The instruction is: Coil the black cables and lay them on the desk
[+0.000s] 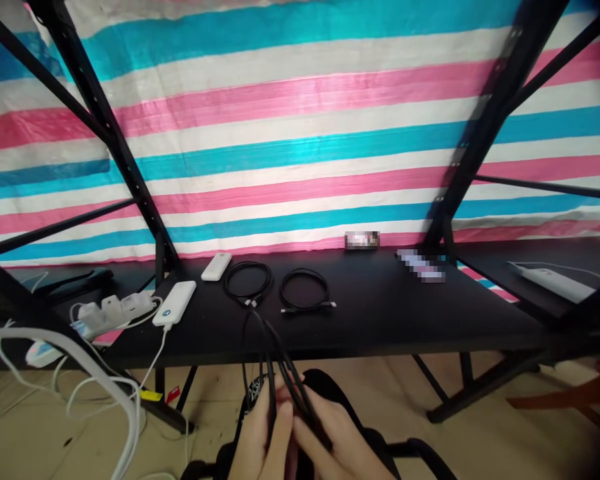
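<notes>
Both of my hands meet at the bottom of the view, below the front edge of the black table (380, 313). My left hand (260, 437) and my right hand (335, 443) are both closed on a looped black cable (270, 347), whose loops rise up to the table edge. On the table beyond lie two coiled black cables, one (248, 280) to the left and one (305, 291) to the right. A small white power bank (217, 266) and a larger white power bank (175, 303) lie to their left. The larger one has a white cord plugged into it.
A white power strip (107, 312) with plugs and loose white cords (80, 373) sits at the left. Black metal frame posts (105, 127) stand at both sides before a striped pink, blue and white tarp (300, 120). Another white power strip (550, 280) lies far right. A dark bag (330, 387) is under my hands.
</notes>
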`<action>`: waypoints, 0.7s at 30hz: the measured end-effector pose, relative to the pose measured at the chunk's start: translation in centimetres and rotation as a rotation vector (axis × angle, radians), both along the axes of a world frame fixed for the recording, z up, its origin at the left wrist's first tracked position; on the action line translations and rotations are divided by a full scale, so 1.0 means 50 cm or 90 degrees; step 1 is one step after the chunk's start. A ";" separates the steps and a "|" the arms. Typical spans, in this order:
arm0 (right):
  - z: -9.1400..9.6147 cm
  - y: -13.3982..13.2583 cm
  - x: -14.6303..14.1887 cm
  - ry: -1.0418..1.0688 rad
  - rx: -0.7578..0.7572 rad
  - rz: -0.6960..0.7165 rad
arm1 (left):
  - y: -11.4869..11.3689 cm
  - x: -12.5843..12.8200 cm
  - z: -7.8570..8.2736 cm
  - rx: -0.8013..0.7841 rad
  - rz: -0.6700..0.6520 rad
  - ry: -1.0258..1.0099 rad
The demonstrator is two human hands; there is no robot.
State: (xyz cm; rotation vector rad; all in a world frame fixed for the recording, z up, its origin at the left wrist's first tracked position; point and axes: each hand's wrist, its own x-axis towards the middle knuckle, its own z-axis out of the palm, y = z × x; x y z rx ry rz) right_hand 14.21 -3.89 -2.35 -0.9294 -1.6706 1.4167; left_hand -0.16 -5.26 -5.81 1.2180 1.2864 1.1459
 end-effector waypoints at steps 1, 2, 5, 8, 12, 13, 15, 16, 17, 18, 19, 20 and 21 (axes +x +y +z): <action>0.002 0.001 0.001 0.001 0.004 -0.021 | 0.004 -0.003 0.016 -0.009 0.001 -0.010; 0.003 0.003 0.005 0.009 -0.002 -0.049 | 0.007 -0.007 0.031 -0.004 0.001 -0.028; -0.005 0.009 0.039 0.068 -0.033 -0.166 | 0.013 -0.031 0.067 0.042 0.069 -0.084; -0.015 0.014 0.092 0.129 -0.014 -0.351 | 0.026 -0.069 0.087 0.095 0.240 -0.122; -0.017 0.020 0.145 0.178 -0.002 -0.519 | 0.050 -0.107 0.085 0.173 0.364 -0.169; -0.015 0.021 0.151 0.184 -0.008 -0.524 | 0.055 -0.111 0.082 0.185 0.372 -0.174; -0.010 0.022 0.154 0.191 -0.032 -0.511 | 0.063 -0.112 0.076 0.199 0.377 -0.177; -0.007 0.023 0.153 0.197 -0.049 -0.503 | 0.066 -0.111 0.074 0.206 0.380 -0.174; -0.004 0.023 0.152 0.203 -0.065 -0.500 | 0.068 -0.110 0.074 0.211 0.383 -0.172; -0.002 0.023 0.151 0.209 -0.078 -0.504 | 0.071 -0.109 0.075 0.217 0.388 -0.171; 0.001 0.024 0.151 0.215 -0.086 -0.514 | 0.073 -0.110 0.078 0.224 0.396 -0.172; 0.002 0.024 0.153 0.221 -0.086 -0.526 | 0.075 -0.112 0.081 0.232 0.408 -0.176; 0.002 0.025 0.156 0.226 -0.082 -0.537 | 0.076 -0.116 0.084 0.240 0.422 -0.184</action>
